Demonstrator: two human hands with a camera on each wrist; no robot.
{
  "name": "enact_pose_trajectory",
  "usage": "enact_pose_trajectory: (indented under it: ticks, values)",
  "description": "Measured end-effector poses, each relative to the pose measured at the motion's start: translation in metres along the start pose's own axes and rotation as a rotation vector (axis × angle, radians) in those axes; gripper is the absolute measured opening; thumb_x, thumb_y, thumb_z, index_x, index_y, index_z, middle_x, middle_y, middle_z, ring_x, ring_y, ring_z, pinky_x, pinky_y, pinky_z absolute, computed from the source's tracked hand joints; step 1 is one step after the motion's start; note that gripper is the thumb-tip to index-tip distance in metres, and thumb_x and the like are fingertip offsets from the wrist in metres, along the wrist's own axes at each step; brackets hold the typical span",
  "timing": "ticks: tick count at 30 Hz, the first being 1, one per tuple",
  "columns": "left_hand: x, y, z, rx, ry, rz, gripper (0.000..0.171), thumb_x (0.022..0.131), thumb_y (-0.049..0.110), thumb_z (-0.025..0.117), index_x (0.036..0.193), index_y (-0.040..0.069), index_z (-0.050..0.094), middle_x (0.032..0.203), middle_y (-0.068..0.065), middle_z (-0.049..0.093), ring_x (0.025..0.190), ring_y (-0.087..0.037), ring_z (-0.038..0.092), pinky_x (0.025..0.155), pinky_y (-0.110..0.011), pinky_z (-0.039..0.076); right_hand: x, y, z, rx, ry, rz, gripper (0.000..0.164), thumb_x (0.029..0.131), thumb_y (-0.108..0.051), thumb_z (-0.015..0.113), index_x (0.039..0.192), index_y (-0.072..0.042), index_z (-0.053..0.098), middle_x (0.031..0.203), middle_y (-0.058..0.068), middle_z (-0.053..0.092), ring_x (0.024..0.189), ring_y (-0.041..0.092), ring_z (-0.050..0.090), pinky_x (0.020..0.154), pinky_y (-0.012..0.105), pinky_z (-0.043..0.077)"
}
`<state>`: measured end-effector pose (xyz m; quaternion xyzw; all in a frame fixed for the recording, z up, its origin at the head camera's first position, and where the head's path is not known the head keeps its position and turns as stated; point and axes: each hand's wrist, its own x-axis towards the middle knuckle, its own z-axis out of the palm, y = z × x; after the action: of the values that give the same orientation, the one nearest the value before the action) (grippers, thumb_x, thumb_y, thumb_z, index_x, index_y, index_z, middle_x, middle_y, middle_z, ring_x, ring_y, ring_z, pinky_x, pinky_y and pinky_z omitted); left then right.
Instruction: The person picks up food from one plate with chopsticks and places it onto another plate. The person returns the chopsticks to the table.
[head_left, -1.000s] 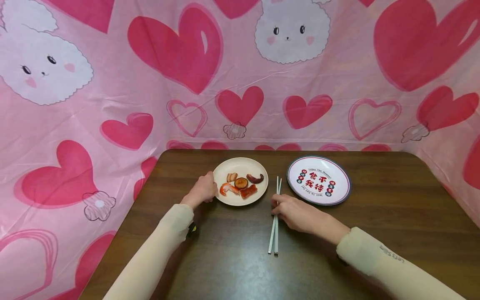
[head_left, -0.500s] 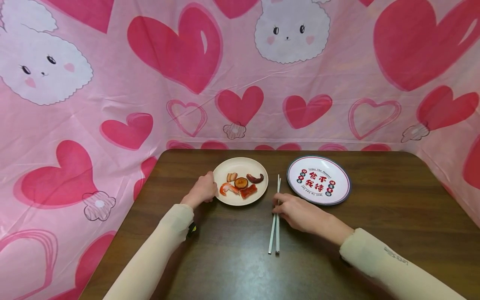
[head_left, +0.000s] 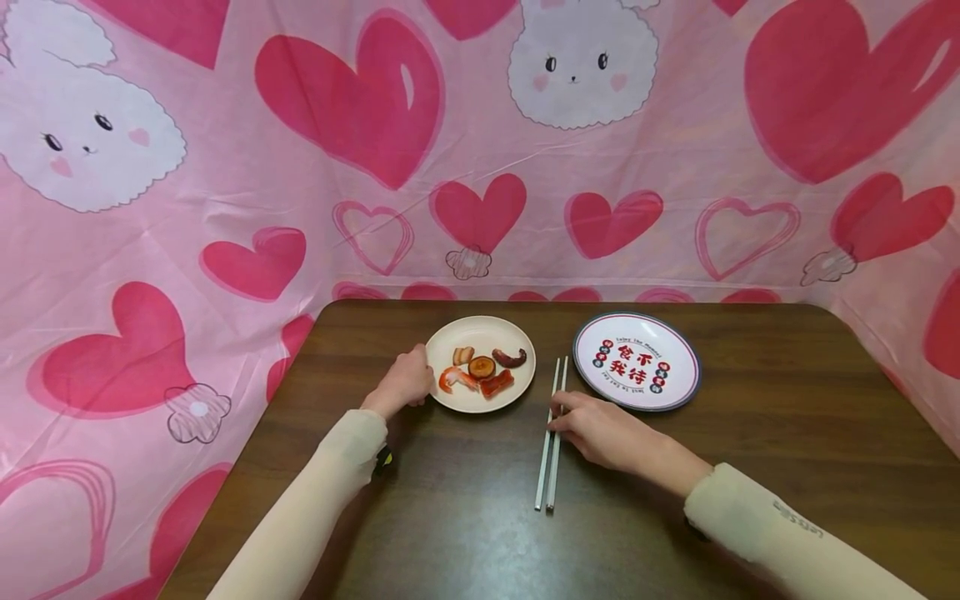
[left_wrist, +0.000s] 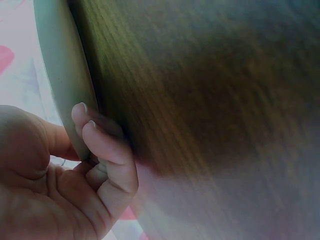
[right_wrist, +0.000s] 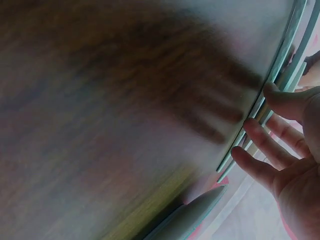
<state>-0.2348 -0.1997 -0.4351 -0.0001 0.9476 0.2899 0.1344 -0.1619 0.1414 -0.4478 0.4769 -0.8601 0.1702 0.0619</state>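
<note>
My left hand [head_left: 405, 379] grips the left rim of a cream plate [head_left: 480, 329]; in the left wrist view its fingers curl around the edge. On that plate lie a shrimp [head_left: 457, 379], a mushroom slice [head_left: 482, 367], a dark curled piece like a tentacle [head_left: 510, 358], a reddish-brown chunk [head_left: 497, 383] and a pale layered slice [head_left: 463, 355]. Two silver chopsticks [head_left: 553, 467] run side by side, slightly apart, along the table. Around their upper half, my right hand [head_left: 603, 429] pinches them with thumb and fingertips, while its other fingers spread beside them in the right wrist view.
A white plate [head_left: 637, 323] with a blue rim and red lettering stands right of the chopsticks, close to my right hand. Brown wood-grain table [head_left: 450, 517] spreads beneath everything. Behind it hangs a pink cloth [head_left: 540, 167] with hearts and rabbit faces.
The chopsticks, crossed near their upper ends before, now lie nearly parallel with a gap. My right hand has shifted slightly right and toward me. The left hand and both plates have stayed put.
</note>
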Motion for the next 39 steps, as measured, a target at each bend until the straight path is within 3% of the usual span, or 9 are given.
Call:
enact_pose_trajectory:
  ticks: [11,19,28,39]
  values:
    - [-0.001,0.001,-0.002,-0.004,0.020,0.024,0.030,0.102,0.003,0.047,0.129,-0.010,0.046,0.070,-0.015,0.063,0.048,-0.021,0.058,0.046,-0.031,0.049,0.000,0.003,0.005,0.017,0.055,-0.033,0.021,0.087,0.003,0.082,0.105,-0.010,0.082,0.107,0.002,0.065,0.096,0.014,0.063,0.082,0.033,0.057]
    - [0.000,0.001,-0.003,0.004,0.013,0.002,0.034,0.103,0.005,0.048,0.134,-0.010,0.044,0.075,-0.017,0.062,0.050,-0.022,0.058,0.048,-0.031,0.050,0.002,0.004,0.006,0.030,0.033,-0.023,0.022,0.088,0.003,0.081,0.106,-0.009,0.080,0.108,0.002,0.066,0.096,0.015,0.064,0.084,0.034,0.057]
    - [0.002,0.000,-0.002,0.006,0.016,-0.005,0.034,0.103,0.005,0.048,0.134,-0.010,0.044,0.076,-0.017,0.062,0.050,-0.022,0.058,0.048,-0.031,0.051,0.006,-0.003,0.007,-0.051,0.040,-0.003,0.035,0.084,0.002,0.079,0.118,-0.008,0.076,0.101,0.003,0.064,0.090,0.018,0.062,0.077,0.036,0.057]
    - [0.001,0.002,0.000,0.011,0.000,-0.022,0.035,0.104,0.005,0.049,0.135,-0.010,0.043,0.076,-0.016,0.062,0.051,-0.022,0.058,0.048,-0.031,0.050,0.007,-0.009,0.009,-0.118,0.006,0.032,0.023,0.084,0.001,0.077,0.104,-0.010,0.077,0.093,0.000,0.057,0.086,0.019,0.058,0.070,0.035,0.054]
